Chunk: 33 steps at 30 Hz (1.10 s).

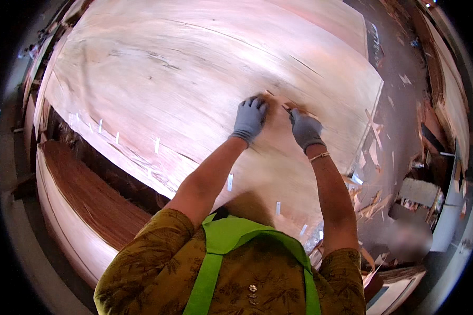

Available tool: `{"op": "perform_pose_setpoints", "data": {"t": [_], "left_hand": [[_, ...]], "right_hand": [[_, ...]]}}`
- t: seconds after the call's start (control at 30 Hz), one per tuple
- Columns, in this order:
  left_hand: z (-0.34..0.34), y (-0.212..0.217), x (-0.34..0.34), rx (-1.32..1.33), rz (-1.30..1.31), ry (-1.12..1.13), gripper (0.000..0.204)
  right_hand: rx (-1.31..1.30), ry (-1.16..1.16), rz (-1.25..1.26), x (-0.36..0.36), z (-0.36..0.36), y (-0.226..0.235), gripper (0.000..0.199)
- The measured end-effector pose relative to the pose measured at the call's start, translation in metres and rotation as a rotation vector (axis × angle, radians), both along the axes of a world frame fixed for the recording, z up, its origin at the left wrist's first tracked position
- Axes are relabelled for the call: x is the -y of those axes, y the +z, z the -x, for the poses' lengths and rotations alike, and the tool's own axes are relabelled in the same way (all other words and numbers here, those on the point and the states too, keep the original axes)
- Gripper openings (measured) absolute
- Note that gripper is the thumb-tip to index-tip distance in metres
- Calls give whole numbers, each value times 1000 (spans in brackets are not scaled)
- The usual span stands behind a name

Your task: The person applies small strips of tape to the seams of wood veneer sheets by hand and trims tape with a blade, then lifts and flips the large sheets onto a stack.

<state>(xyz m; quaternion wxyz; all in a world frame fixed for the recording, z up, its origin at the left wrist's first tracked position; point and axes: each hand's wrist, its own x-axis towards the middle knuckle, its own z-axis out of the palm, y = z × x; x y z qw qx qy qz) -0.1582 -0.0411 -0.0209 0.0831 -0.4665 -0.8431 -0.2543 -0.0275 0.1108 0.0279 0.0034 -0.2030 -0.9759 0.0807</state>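
Note:
A broad, pale wood veneer sheet [194, 89] with grain lines and a few dark cracks lies in front of me. My left hand [250, 118], in a grey glove, presses on it with its fingers extended and slightly bent, holding nothing I can see. Just to the right, my right hand [306, 127], also gloved in grey, is closed on a small knife [286, 108], whose dark tip points toward the left hand. Its handle is mostly hidden in the fingers. A narrow veneer strip [269, 93] shows near the fingertips, beside a darker patch.
Short white tape pieces [157, 145] stick along the sheet's near edge. To the left stands a thick stack of veneer [89, 194]. Torn veneer scraps [374, 139] litter the floor on the right, near a grey block [419, 191]. More veneer [446, 89] lines the far right.

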Motion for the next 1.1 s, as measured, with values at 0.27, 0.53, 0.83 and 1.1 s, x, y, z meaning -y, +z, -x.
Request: {"op": "perform_pose_setpoints", "data": {"t": [0.27, 0.53, 0.83, 1.1], "left_hand": [[-3, 13, 2, -29, 104, -26, 29], [-5, 23, 0, -18, 94, -38, 29], [-1, 16, -1, 38, 8, 55, 25], [1, 12, 4, -75, 47, -39, 27]], "right_hand": [[176, 155, 39, -4, 83, 10, 16], [290, -52, 132, -45, 8, 1, 26], [335, -450, 212, -13, -95, 18, 30], [374, -506, 100, 10, -170, 13, 26]]}}
